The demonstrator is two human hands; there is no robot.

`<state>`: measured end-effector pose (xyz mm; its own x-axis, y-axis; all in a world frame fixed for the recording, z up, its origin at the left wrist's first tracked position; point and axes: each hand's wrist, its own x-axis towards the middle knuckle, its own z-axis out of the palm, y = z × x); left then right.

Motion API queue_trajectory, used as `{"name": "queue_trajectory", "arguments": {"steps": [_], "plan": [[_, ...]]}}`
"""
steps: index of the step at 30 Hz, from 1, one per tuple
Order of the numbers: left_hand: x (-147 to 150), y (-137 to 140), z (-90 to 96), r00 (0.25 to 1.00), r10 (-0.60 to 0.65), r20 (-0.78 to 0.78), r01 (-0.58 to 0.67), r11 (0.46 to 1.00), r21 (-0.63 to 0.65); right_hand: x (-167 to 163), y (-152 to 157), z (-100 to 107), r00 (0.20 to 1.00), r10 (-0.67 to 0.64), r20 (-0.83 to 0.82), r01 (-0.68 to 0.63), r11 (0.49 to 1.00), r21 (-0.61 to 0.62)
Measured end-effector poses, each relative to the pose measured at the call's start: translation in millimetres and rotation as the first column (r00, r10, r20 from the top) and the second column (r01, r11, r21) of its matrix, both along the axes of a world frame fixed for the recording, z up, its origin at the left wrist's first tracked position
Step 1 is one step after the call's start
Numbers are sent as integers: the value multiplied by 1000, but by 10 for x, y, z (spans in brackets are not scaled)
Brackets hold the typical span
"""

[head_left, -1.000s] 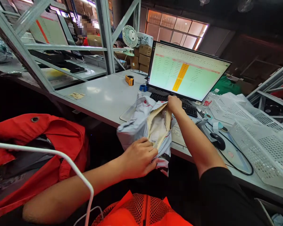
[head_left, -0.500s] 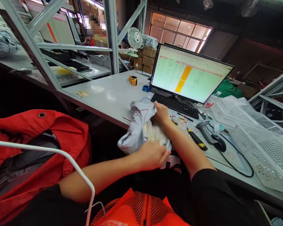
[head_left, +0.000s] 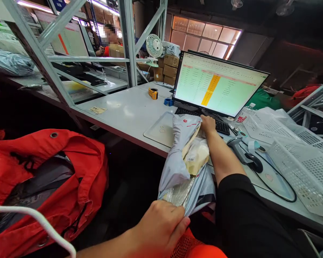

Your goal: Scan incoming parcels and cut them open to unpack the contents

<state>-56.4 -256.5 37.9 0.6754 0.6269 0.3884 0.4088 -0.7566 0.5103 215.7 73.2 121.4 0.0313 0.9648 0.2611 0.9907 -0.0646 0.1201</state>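
A grey plastic mailing bag [head_left: 174, 157] is stretched between my two hands at the desk's front edge, its side split open. Inside the gap shows a cream-yellow wrapped item [head_left: 197, 157] with a small barcode label, and clear bubble-like wrap nearer to me. My left hand [head_left: 164, 222] is closed on the bag's near edge, low in front of my body. At the far end, my right hand [head_left: 208, 124] grips the bag's other edge in front of the keyboard [head_left: 222, 127]; its fingertips are partly hidden.
Right of my arm lie a barcode scanner [head_left: 238, 148], a black mouse [head_left: 254, 163] and white perforated baskets [head_left: 304, 175]. The monitor [head_left: 218, 84] stands behind. Tape rolls, yellow [head_left: 153, 93] and blue [head_left: 168, 102], sit on the desk [head_left: 123, 111]. A red sack [head_left: 93, 168] stands at left.
My left hand has pulled toward me and down, while my right hand has moved farther off and rightward. The bag is now drawn out long, its opening wider and the contents more exposed.
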Motion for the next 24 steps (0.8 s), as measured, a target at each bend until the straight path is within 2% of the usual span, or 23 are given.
{"name": "queue_trajectory", "arguments": {"steps": [3, 5, 6, 9, 11, 14, 17, 20, 22, 24], "plan": [[-167, 219, 132, 993, -44, -107, 32, 994, -106, -87, -5, 60, 999, 40, -29, -41, 999, -24], [-242, 482, 314, 990, 1, -139, -32, 976, -215, -123, -51, 143, 989, 108, -101, -114, 992, -58], [-256, 637, 405, 987, 49, -150, -82, 971, -226, -112, -99, 188, 972, 166, -165, -180, 981, -76], [-183, 1142, 557, 951, 178, -254, -193, 981, -34, 43, -356, 268, 867, 326, -376, -376, 924, -66], [-55, 1450, 516, 887, 185, -424, -167, 983, 79, 204, -598, 227, 825, 351, -443, -389, 921, 6], [168, 1760, 305, 783, 90, -616, -28, 994, 109, 430, -975, -19, 801, 335, -497, -331, 938, 99], [318, 1876, 79, 744, 34, -667, 49, 993, 105, 569, -1272, -409, 752, 291, -591, -274, 954, 121], [338, 1930, -20, 760, 4, -649, 81, 992, 100, 604, -1439, -774, 676, 230, -700, -153, 973, 172], [302, 1990, -17, 807, -18, -590, 101, 989, 109, 578, -1482, -954, 613, 207, -762, -75, 976, 206], [265, 2056, -6, 856, 22, -516, 76, 983, 168, 526, -1489, -1085, 545, 207, -812, -37, 974, 224]]}}
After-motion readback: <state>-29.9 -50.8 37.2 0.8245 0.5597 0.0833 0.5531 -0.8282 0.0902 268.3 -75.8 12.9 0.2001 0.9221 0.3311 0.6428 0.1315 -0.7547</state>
